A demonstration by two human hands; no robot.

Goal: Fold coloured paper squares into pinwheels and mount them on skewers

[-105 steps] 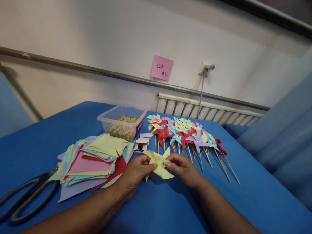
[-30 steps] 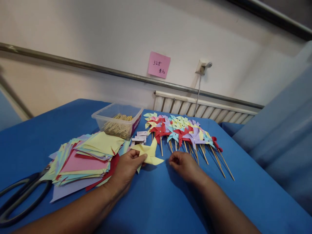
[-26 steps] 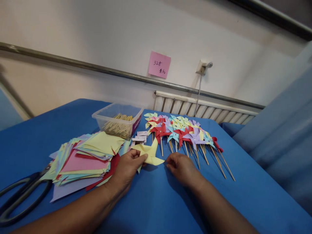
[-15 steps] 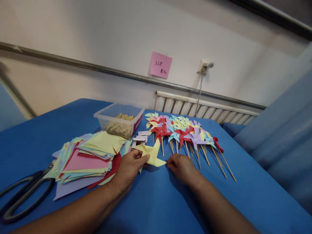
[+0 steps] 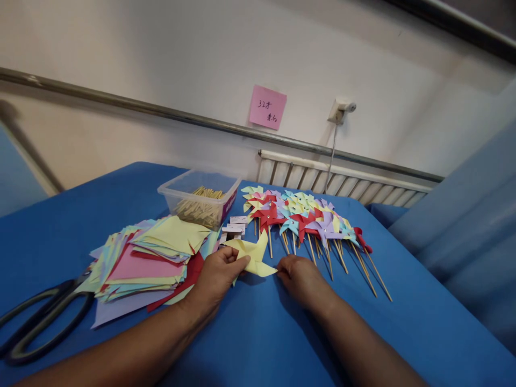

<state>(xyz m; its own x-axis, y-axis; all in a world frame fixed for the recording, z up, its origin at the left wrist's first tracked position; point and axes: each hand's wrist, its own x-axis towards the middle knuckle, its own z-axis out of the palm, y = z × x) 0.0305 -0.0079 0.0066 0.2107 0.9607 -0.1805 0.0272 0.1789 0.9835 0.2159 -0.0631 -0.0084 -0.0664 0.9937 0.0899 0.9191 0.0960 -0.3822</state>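
My left hand (image 5: 220, 277) pinches a pale yellow paper pinwheel (image 5: 255, 257) between thumb and forefinger, over its left part. The pinwheel has folded, pointed blades and no stick that I can see. At its lower right blade tip, the closed fingers of my right hand (image 5: 302, 279) meet the paper; their inner side is hidden. Left of my left hand lies a stack of coloured paper sheets (image 5: 145, 263). Beyond my right hand, many finished pinwheels (image 5: 298, 220) on thin sticks lie in a group.
A clear plastic box (image 5: 197, 199) of short sticks stands behind the paper. Small white printed boxes or cards (image 5: 236, 227) lie beside it. Dark-handled scissors (image 5: 48, 317) rest at the left. A blue cloth (image 5: 258, 344) covers the table; a radiator (image 5: 342, 180) stands by the wall.
Almost nothing differs. The view has shifted slightly, and both hands keep the same place around the yellow pinwheel.
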